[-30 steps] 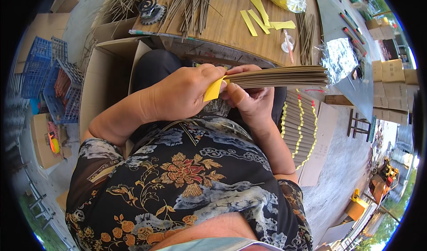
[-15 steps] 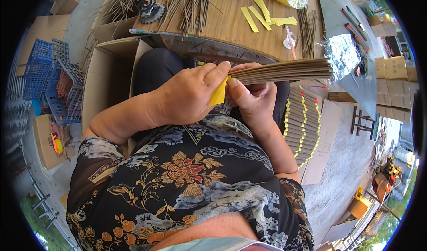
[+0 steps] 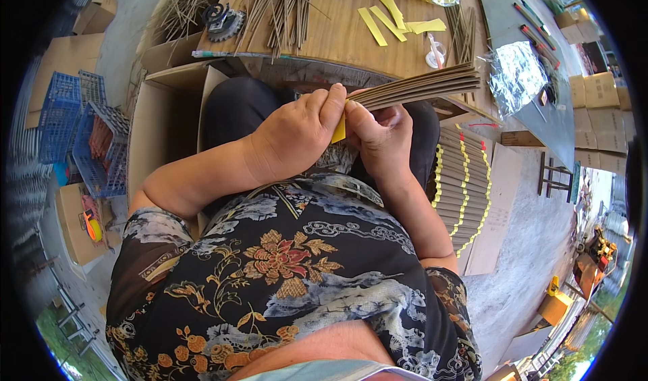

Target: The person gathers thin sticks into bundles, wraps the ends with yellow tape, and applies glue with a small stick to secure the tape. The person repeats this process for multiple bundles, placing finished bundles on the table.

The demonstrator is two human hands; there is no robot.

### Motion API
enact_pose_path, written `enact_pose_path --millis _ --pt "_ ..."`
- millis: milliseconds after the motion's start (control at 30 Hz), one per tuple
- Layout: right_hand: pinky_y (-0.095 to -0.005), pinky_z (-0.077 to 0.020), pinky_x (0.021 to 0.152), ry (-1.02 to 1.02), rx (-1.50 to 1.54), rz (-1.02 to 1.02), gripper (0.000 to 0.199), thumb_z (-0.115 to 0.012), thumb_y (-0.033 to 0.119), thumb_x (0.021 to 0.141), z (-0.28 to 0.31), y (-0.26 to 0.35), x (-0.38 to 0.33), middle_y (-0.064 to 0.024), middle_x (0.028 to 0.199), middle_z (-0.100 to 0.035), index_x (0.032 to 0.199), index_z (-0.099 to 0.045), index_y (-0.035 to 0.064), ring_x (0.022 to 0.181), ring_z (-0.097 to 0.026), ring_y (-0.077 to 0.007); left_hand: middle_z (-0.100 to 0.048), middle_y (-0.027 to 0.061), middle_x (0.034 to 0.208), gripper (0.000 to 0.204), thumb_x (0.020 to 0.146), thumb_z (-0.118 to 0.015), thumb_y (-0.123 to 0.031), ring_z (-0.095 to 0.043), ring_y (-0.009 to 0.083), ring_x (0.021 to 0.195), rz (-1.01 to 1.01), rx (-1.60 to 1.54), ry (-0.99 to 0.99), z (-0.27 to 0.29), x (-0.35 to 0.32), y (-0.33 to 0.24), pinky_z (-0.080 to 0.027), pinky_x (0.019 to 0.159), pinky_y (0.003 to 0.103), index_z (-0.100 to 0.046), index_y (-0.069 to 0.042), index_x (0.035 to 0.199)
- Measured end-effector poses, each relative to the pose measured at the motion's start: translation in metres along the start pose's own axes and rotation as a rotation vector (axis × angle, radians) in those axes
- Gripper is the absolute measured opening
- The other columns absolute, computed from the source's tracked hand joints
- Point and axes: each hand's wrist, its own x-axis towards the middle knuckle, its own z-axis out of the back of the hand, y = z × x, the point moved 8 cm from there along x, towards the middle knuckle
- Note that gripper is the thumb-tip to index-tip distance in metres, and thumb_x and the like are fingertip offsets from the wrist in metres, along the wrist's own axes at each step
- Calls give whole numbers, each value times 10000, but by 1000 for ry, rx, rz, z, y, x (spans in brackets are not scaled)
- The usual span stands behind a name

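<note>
Head view looks down on both hands meeting just before the wooden table (image 3: pixel 351 40). Left hand (image 3: pixel 297 134) curls knuckles-up, forearm angled in from the left, fingers pinching a yellow paper strip (image 3: pixel 338 130) against the near end of a stick bundle (image 3: pixel 422 87). Right hand (image 3: pixel 381 138) clamps that same end from below, and the bundle fans out rightward along the table's near edge.

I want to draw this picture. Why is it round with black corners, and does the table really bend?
Head view: a fisheye lens makes the round frame with black corners, and bends the wooden table edge; even daylight; the left hand, right hand and stick bundle are sharp; the foil sheet glares.
</note>
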Motion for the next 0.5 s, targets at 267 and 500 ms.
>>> enact_pose_path --millis 267,500 --pt "-181 -305 393 36 -11 -28 164 -585 127 775 6 -3 11 6 612 -516 859 -562 -11 459 -415 -46 -497 148 803 391 755 -476 -64 -546 240 707 -12 48 -9 -10 8 6 -484 629 288 -382 123 1085" --pt "-185 -401 611 170 -79 122 350 -703 166 729 -1 13 13 -12 799 -570 976 -530 -12 696 -498 -60 -491 159 826 386 758 -480 -63 -536 275 739 46 -93 -11 -10 10 13 -479 642 328 -360 89 1092"
